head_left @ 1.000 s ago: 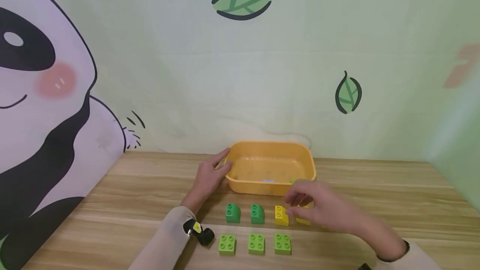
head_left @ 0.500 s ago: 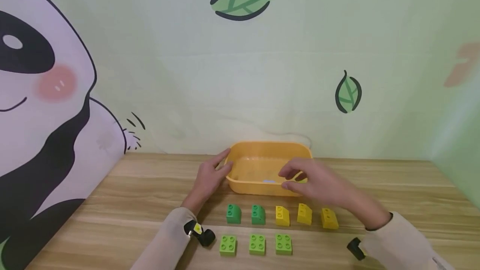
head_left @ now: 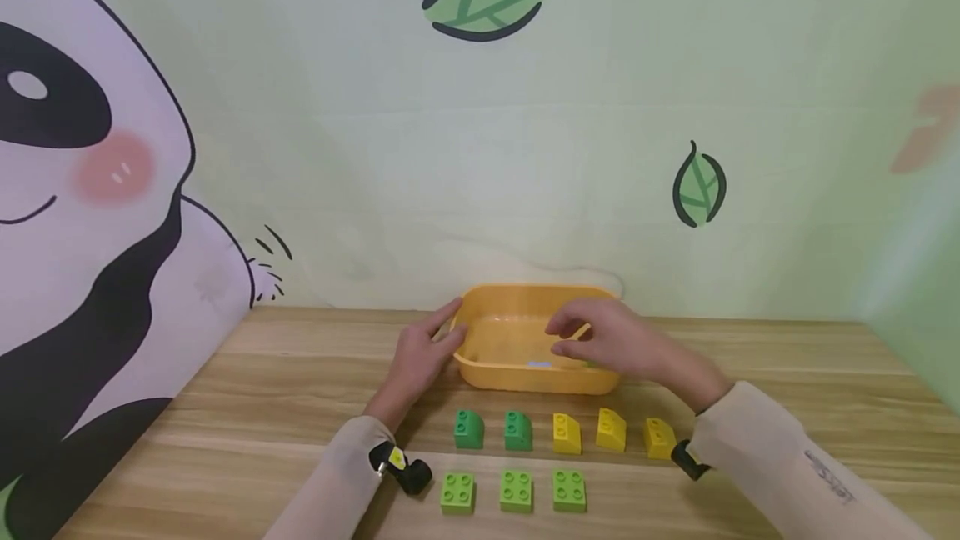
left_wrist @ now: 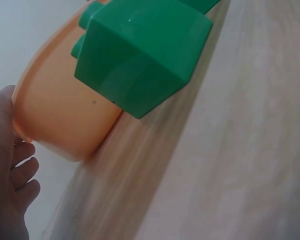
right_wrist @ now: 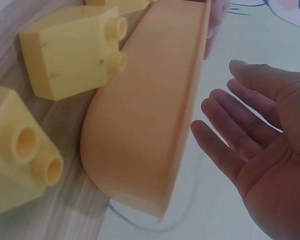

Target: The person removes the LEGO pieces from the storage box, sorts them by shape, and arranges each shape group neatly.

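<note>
My left hand (head_left: 420,357) grips the left end of an orange plastic tub (head_left: 502,377), thumb over the rim and loosely bent fingers outside. Over the tub's right side hovers my right hand (head_left: 611,340); in the right wrist view its fingers are spread and loosely bent, with nothing between them. Inside the tub, a bit of blue (head_left: 539,363) and a bit of green (head_left: 590,364) show above the front rim. Nearest the tub's front stand two dark green curved toy bricks (head_left: 468,430) and three yellow sloped toy bricks (head_left: 567,434), in one row.
Several light green square bricks (head_left: 457,493) line up in a second row closer to me. All stand on a wood-grain table (head_left: 300,382). Behind the tub rises a pale green cloth backdrop (head_left: 360,148) with a printed panda and leaves.
My right hand has gone from beside the yellow bricks up and forward over the tub, uncovering those bricks. The left hand has stayed at the tub's left end.
</note>
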Available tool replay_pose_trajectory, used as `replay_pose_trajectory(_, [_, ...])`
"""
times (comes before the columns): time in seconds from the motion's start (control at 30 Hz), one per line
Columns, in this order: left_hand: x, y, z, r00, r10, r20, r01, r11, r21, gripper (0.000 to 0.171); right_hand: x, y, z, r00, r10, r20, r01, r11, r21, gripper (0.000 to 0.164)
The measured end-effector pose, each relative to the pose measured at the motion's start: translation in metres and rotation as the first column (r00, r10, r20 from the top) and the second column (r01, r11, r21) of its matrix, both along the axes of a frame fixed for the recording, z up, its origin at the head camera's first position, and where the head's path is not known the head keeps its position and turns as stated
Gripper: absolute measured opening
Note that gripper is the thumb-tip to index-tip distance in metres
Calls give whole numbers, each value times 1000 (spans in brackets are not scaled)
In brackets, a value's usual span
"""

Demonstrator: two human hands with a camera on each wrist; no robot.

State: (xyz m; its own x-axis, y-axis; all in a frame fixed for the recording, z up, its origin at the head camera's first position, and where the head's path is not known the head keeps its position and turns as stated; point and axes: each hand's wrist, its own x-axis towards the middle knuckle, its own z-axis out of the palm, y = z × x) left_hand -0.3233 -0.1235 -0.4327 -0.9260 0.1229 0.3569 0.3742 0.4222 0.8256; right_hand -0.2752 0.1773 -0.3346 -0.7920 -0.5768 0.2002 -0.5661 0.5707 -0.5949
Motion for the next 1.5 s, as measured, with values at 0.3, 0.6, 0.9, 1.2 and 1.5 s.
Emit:
replay_pose_trajectory(0.3, [3, 1, 3, 1000, 1, 6, -1, 1000, -3, 50, -16, -4, -9, 1000, 11, -2, -11, 998, 61, 18])
replay_pose_trajectory(0.6, [4, 1, 4, 1000, -1, 13, 1, 1000, -11, 50, -29, -8, -17, 997, 23, 77, -29, 996, 89, 24])
replay_pose_trajectory(0.9, [3, 1, 3, 1000, 1, 16, -1, 1000, -11, 51, -40, -11, -28, 989, 25, 149, -36, 997, 72, 24])
replay_pose_trajectory(1.2, [4, 1, 2, 1000, 3, 3, -3, 1000, -13, 51, -46, -15, -36, 983, 36, 183, -53, 994, 90, 18])
replay_pose_trajectory(1.5, [3, 1, 2, 1000, 6, -3, -6, 1000, -24, 51, -49, -16, -37, 979, 48, 197, -66, 994, 85, 16])
